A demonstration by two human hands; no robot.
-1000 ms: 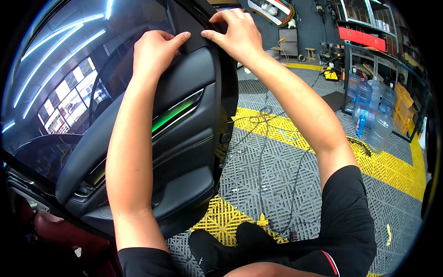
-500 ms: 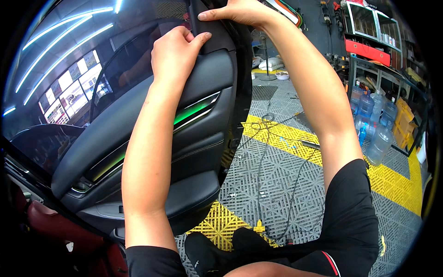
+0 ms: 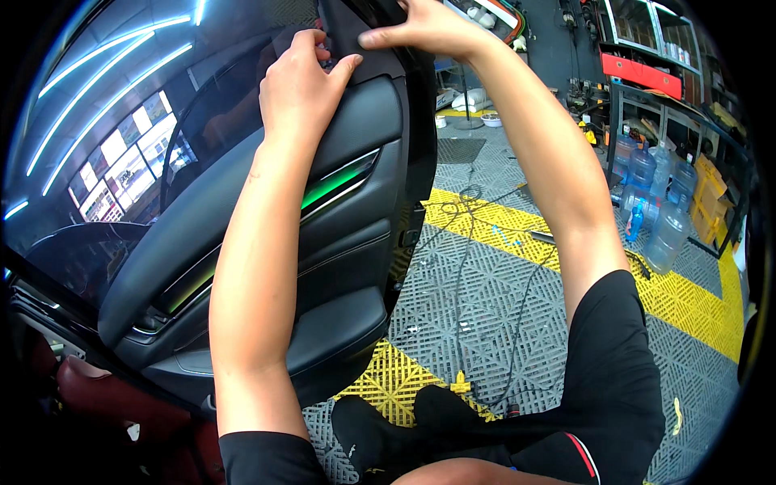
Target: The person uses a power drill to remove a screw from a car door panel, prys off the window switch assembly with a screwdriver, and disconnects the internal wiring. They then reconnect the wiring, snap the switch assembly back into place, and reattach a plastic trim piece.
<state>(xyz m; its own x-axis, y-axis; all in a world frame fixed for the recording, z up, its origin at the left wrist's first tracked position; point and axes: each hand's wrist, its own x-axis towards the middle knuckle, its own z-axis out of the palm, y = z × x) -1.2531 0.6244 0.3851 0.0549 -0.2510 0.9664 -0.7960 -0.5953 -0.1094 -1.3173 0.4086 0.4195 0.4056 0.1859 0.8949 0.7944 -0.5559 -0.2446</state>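
A car door [image 3: 347, 267] stands open, with a black padded panel, a glowing green light strip [image 3: 339, 184] and a dark, reflective window [image 3: 202, 113]. Up at the window's rear edge is a black window-frame trim [image 3: 347, 32]. My left hand [image 3: 299, 93] grips its window-side edge, fingers bent at the glass and thumb spread onto the trim. On the door's outer side, my right hand [image 3: 428, 32] wraps the same trim, thumb laid across its inner face. The right fingertips are cut off by the picture's top edge or hidden behind the frame.
Cables [image 3: 461, 275] trail over the grey and yellow grid floor [image 3: 501, 323]. On the right, large clear water bottles [image 3: 667, 234] and cardboard [image 3: 710, 198] stand by a rack with a red box [image 3: 643, 74]. Dark red seating [image 3: 97, 396] shows at lower left.
My left hand's thumb and fingers have spread further apart. The right thumb has slid slightly down and right on the trim. The whole view has shifted a little.
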